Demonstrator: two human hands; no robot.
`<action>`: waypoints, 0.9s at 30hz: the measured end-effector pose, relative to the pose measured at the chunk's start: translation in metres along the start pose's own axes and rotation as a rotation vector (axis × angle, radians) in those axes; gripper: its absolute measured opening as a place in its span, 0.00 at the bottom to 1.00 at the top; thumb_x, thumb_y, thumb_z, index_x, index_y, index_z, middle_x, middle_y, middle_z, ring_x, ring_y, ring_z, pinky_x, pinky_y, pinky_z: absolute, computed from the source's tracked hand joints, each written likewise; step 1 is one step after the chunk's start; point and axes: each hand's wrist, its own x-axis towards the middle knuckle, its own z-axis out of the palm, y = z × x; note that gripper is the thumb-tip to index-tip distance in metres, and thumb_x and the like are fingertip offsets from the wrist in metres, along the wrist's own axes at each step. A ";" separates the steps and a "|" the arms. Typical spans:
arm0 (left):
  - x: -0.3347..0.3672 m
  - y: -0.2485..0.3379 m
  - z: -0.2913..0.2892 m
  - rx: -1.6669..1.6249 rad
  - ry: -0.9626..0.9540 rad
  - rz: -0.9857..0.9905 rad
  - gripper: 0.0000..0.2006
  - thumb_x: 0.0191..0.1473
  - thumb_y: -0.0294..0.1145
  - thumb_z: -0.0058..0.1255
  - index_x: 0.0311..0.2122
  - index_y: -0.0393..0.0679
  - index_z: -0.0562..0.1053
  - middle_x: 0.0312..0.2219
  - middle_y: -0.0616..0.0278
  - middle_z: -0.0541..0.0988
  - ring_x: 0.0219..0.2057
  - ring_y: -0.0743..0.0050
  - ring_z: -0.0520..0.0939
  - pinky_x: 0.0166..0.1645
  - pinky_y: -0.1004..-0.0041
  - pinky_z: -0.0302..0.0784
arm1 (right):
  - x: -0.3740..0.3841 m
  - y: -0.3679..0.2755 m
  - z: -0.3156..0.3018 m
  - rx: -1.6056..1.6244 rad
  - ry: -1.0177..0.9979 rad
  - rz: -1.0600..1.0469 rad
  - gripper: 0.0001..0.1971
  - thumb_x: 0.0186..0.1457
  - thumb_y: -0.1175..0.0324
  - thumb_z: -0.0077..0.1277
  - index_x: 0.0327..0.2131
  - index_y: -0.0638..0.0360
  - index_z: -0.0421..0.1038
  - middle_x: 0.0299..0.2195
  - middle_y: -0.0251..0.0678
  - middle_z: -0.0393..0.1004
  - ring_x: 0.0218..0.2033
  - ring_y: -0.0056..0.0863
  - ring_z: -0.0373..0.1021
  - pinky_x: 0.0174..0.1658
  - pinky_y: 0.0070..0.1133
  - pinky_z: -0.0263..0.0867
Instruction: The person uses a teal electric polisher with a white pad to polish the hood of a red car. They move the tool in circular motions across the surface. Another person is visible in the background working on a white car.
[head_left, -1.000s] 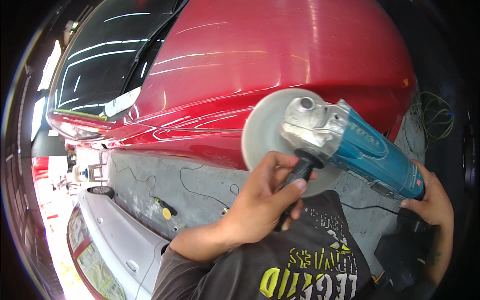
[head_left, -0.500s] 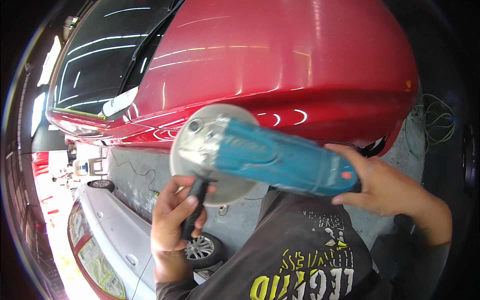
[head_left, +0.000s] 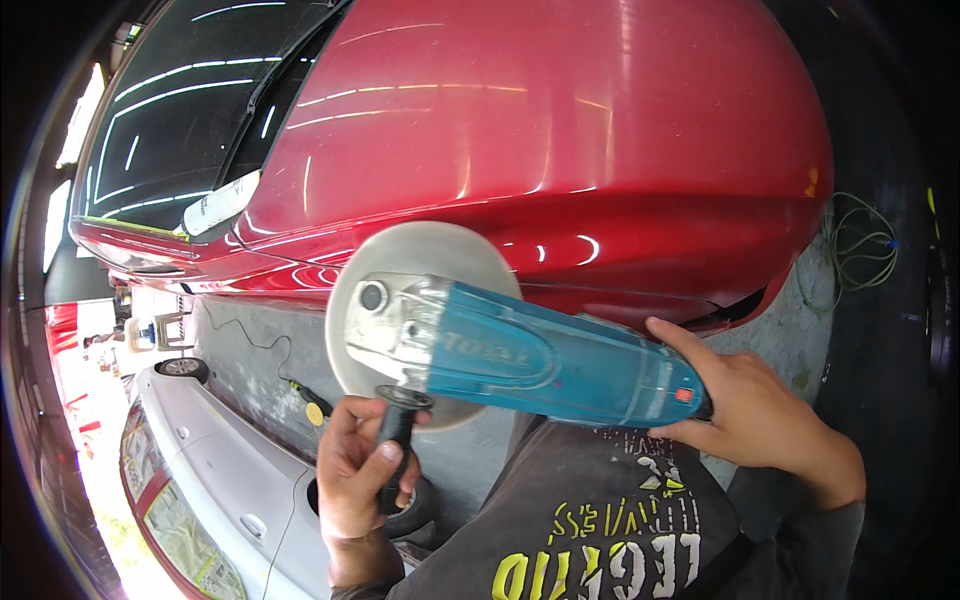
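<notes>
A blue power polisher (head_left: 535, 350) with a metal head and a round whitish pad (head_left: 455, 250) lies across the middle of my view. My left hand (head_left: 352, 485) wraps round its black side handle (head_left: 396, 445). At the rear end of the body, my right hand (head_left: 765, 405) grips it between thumb and fingers, near a small red switch. The pad's far edge overlaps the side of a red car (head_left: 600, 130); I cannot tell whether the two touch. The car's bonnet shows light streaks and dull patches.
A white bottle (head_left: 222, 205) rests at the base of the car's dark windscreen (head_left: 185, 100). A silver car (head_left: 215, 450) stands to the left. On the grey floor lie a cord and a tool with a yellow disc (head_left: 315, 412). A green hose (head_left: 862, 245) is coiled at right.
The polisher's head has moved down and slightly left, showing more of the pad's far side. Both hands keep their hold. My view has shifted a little.
</notes>
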 end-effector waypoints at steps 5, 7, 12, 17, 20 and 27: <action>0.003 -0.022 0.069 -0.033 -0.100 -0.084 0.19 0.61 0.21 0.51 0.56 0.37 0.62 0.47 0.30 0.77 0.18 0.73 0.76 0.17 0.79 0.71 | -0.052 0.050 -0.014 0.021 0.123 0.096 0.47 0.48 0.59 0.72 0.69 0.56 0.58 0.34 0.52 0.82 0.37 0.55 0.79 0.43 0.40 0.73; 0.005 -0.029 0.103 -0.023 -0.166 -0.145 0.19 0.63 0.20 0.50 0.57 0.39 0.60 0.49 0.34 0.78 0.22 0.74 0.77 0.20 0.80 0.71 | -0.076 0.079 -0.020 0.054 0.193 0.089 0.47 0.45 0.62 0.74 0.68 0.55 0.60 0.38 0.52 0.82 0.41 0.55 0.79 0.46 0.38 0.74; 0.012 -0.060 0.198 0.102 -0.315 -0.196 0.18 0.67 0.22 0.48 0.58 0.40 0.58 0.52 0.45 0.78 0.26 0.79 0.77 0.23 0.81 0.72 | -0.141 0.155 -0.040 0.100 0.268 0.187 0.46 0.42 0.63 0.75 0.65 0.58 0.64 0.46 0.54 0.81 0.48 0.55 0.78 0.52 0.38 0.73; 0.023 -0.105 0.295 0.278 -0.401 -0.227 0.17 0.68 0.23 0.49 0.57 0.40 0.60 0.51 0.51 0.79 0.25 0.83 0.77 0.22 0.81 0.71 | -0.205 0.257 -0.030 0.174 0.430 0.246 0.44 0.39 0.66 0.75 0.61 0.64 0.68 0.46 0.49 0.82 0.49 0.42 0.80 0.56 0.33 0.71; 0.037 -0.126 0.346 0.300 -0.472 -0.256 0.17 0.68 0.25 0.51 0.56 0.39 0.60 0.51 0.54 0.79 0.26 0.85 0.77 0.23 0.82 0.71 | -0.235 0.298 -0.024 0.292 0.519 0.304 0.43 0.37 0.70 0.75 0.60 0.67 0.68 0.45 0.45 0.82 0.49 0.34 0.78 0.57 0.30 0.70; 0.029 -0.128 0.353 0.352 -0.389 -0.237 0.17 0.67 0.23 0.52 0.56 0.38 0.62 0.48 0.55 0.81 0.24 0.84 0.78 0.23 0.83 0.71 | -0.230 0.325 -0.012 0.377 0.467 0.249 0.42 0.38 0.75 0.73 0.60 0.67 0.67 0.46 0.47 0.81 0.49 0.35 0.78 0.56 0.30 0.70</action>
